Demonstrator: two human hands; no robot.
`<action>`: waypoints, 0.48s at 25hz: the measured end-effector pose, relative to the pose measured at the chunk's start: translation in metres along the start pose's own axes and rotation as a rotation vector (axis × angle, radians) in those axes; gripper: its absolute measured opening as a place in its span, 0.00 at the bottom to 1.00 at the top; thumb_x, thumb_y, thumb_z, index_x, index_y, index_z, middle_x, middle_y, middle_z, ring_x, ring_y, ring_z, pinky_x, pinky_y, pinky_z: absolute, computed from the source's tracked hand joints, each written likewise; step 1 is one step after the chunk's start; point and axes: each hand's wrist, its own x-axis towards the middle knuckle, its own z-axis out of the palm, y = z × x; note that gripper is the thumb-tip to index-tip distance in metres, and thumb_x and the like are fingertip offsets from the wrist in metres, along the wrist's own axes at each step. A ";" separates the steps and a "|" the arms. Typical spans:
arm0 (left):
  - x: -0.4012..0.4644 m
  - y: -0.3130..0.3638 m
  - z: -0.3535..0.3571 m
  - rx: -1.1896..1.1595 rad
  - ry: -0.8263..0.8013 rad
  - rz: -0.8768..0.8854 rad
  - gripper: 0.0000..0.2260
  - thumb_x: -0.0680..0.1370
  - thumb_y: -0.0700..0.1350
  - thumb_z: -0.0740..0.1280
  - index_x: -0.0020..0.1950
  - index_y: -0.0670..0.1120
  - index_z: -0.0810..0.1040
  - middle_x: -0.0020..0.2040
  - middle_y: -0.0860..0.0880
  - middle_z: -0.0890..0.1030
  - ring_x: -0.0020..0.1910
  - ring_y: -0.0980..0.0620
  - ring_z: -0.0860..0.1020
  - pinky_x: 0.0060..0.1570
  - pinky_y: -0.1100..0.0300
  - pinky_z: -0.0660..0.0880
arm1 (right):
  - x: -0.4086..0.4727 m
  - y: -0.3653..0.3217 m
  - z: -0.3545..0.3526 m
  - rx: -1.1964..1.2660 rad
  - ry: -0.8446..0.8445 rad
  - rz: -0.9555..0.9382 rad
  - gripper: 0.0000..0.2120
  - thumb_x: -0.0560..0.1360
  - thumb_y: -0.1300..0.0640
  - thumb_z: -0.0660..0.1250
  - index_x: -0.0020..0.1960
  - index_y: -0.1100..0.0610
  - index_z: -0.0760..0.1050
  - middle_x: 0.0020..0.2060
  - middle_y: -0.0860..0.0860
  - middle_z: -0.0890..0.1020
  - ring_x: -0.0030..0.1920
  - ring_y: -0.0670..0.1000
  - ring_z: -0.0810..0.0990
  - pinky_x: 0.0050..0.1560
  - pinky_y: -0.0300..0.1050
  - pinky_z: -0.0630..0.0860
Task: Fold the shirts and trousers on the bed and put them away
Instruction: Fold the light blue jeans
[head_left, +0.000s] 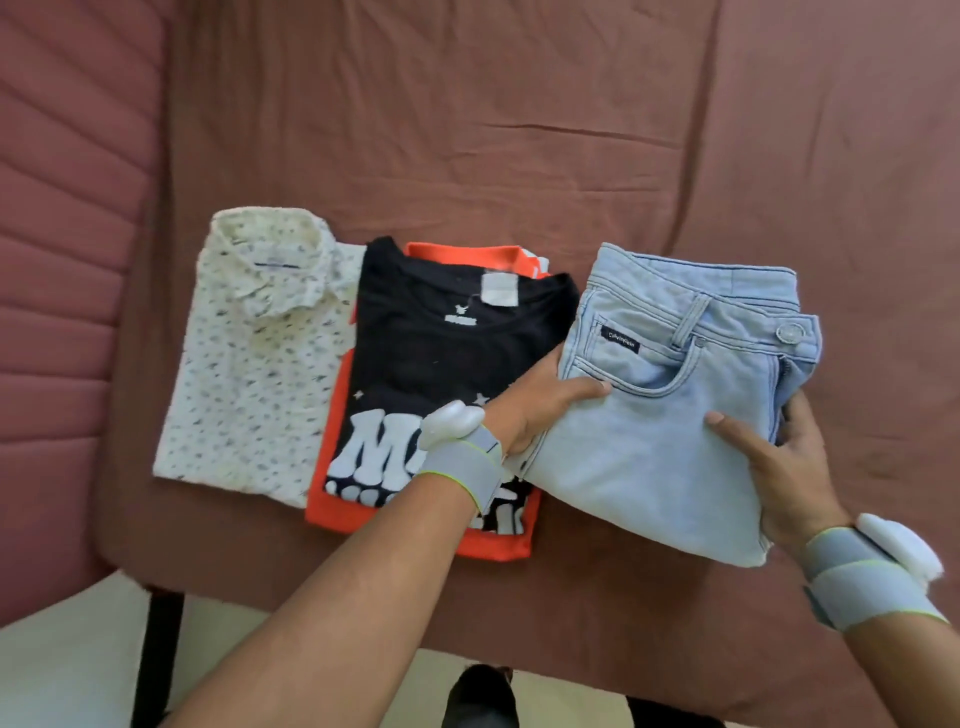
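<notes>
Folded light blue jeans (670, 415) are at the right of the bed, waistband away from me. My left hand (540, 410) grips their left edge, thumb on top and fingers underneath. My right hand (779, 467) grips the right edge the same way. A folded black T-shirt with white lettering (426, 364) lies on a folded orange shirt (498, 545) in the middle. A folded white patterned collared shirt (254, 364) lies at the left.
The bed is covered with a dusty-pink sheet (519, 130), wrinkled toward the back. A padded pink headboard (62, 260) runs along the left. Pale floor (78, 649) shows below the bed's near edge, with a dark bed leg (158, 654).
</notes>
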 end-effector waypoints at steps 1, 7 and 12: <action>-0.007 -0.007 -0.006 0.002 0.032 0.001 0.25 0.74 0.39 0.72 0.70 0.48 0.71 0.62 0.43 0.80 0.59 0.43 0.80 0.61 0.48 0.77 | -0.001 0.000 0.006 -0.021 -0.018 0.004 0.23 0.72 0.66 0.72 0.64 0.50 0.72 0.56 0.51 0.82 0.53 0.54 0.83 0.51 0.54 0.81; -0.024 -0.072 -0.003 0.314 0.196 0.115 0.31 0.76 0.46 0.70 0.77 0.53 0.63 0.68 0.51 0.76 0.67 0.50 0.74 0.67 0.55 0.69 | -0.024 0.037 0.016 -0.266 0.063 -0.002 0.25 0.71 0.63 0.74 0.65 0.51 0.71 0.58 0.49 0.80 0.56 0.51 0.80 0.55 0.53 0.80; -0.015 -0.073 0.004 0.329 0.191 0.217 0.29 0.77 0.46 0.69 0.77 0.51 0.63 0.68 0.51 0.76 0.67 0.51 0.73 0.68 0.54 0.69 | -0.018 0.037 0.014 -0.435 0.212 -0.140 0.32 0.67 0.59 0.76 0.69 0.53 0.68 0.61 0.50 0.78 0.58 0.48 0.78 0.62 0.52 0.75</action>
